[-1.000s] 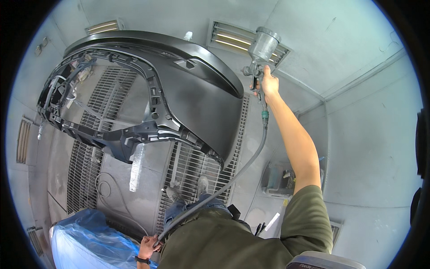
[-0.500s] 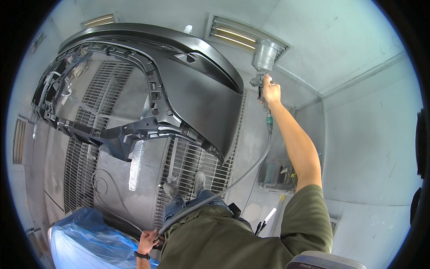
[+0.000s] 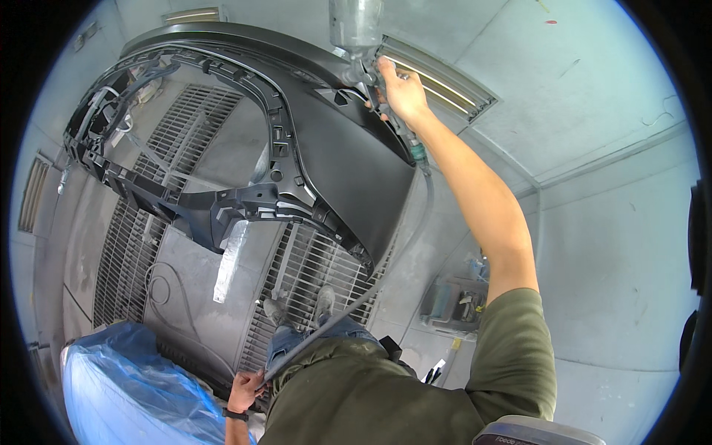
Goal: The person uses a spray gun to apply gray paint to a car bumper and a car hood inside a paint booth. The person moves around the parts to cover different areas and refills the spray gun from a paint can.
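A large dark grey car bumper cover (image 3: 348, 182) is held up above the floor, its curved outer skin turned to the right. My right hand (image 3: 404, 90) grips a spray gun (image 3: 359, 70) at the bumper's far upper edge, arm stretched out. On top of the gun sits a metal paint cup (image 3: 356, 22), cut off by the picture's upper rim. From the gun's green fitting, a grey air hose (image 3: 404, 252) runs back across my front. Down by my left hip, my left hand (image 3: 245, 390) is closed around this hose.
Floor gratings (image 3: 297, 267) run beneath the bumper and my feet. A foil-wrapped support (image 3: 231, 263) sticks out below it. Blue plastic sheeting (image 3: 141, 386) covers something at lower left. To the right are a clear tub (image 3: 454, 304) and pale booth walls with lamps (image 3: 437, 78).
My right hand has carried the spray gun left and farther away, in over the bumper's edge. The hose has swung along with it. My left hand still holds the hose.
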Demonstrator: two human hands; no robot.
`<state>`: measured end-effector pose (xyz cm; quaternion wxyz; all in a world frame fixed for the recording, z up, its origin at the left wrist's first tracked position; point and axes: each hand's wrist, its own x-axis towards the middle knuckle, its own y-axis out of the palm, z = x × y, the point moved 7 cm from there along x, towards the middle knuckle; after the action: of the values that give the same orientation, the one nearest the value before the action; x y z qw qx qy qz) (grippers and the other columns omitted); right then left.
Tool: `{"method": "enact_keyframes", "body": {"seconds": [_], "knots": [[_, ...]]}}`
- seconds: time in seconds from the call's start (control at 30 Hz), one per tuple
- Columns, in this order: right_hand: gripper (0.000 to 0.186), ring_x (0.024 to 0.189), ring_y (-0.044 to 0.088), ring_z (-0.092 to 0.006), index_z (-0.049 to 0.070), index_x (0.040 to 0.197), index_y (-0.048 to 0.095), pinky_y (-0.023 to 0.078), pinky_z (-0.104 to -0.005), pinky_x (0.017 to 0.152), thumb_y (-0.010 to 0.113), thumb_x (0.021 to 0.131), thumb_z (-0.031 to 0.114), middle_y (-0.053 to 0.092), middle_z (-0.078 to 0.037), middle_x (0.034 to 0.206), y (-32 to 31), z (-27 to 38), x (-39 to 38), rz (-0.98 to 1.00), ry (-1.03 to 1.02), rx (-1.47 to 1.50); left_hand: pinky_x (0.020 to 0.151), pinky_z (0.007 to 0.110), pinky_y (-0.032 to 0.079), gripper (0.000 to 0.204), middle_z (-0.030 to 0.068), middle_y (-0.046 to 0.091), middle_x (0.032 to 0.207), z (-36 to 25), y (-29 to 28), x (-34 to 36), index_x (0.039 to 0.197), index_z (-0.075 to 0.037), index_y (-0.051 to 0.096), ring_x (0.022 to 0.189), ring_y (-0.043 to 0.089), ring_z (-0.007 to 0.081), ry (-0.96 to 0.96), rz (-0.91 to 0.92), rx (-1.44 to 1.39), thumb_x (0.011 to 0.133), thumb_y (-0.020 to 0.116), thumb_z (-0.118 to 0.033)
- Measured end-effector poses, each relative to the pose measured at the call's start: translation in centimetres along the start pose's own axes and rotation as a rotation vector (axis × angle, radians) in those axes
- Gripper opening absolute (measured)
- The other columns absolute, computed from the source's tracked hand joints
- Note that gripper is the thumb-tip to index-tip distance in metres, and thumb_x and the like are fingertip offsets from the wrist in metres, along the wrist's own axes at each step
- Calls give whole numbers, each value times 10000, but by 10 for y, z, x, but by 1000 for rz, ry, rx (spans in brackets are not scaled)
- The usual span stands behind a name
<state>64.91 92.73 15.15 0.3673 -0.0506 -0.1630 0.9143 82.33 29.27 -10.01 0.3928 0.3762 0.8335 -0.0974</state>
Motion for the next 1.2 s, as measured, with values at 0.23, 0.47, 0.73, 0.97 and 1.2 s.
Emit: {"method": "enact_keyframes", "body": {"seconds": [0.23,0.47,0.73,0.97,1.2], "knots": [[671,545,675,-196,-113,982,638,513,-317,392,538,972,550,644,-112,649,-86,-89,-36,-132,161,-84,448,277,280,565,-25,467,490,-3,11,5,547,-29,529,457,399,58,-32,-41,90,1004,618,-350],[627,562,678,-194,-67,994,665,521,-324,395,533,972,545,666,-110,696,-178,-172,-92,-302,347,-53,454,280,311,556,-10,504,505,-13,17,23,588,1,580,464,428,70,-34,30,232,1013,595,-358],[642,617,686,-202,-58,944,677,579,-342,447,549,951,572,658,-129,700,-215,-208,-114,-419,410,-232,453,276,292,522,-29,477,506,-23,31,15,605,-13,586,476,409,54,-62,-13,239,1021,586,-330],[670,670,721,-245,-27,1113,614,512,-338,406,542,941,616,676,-167,851,-198,-167,-80,-133,359,113,465,276,279,497,-58,444,539,-54,61,5,616,-29,561,514,385,43,-19,-30,313,1009,610,-329],[699,655,695,-213,-10,1175,573,492,-332,413,553,918,639,659,-147,866,-203,-114,-83,-128,391,-22,489,300,301,501,-33,411,555,-63,73,21,655,25,550,552,364,64,165,14,418,994,626,-335]]}}
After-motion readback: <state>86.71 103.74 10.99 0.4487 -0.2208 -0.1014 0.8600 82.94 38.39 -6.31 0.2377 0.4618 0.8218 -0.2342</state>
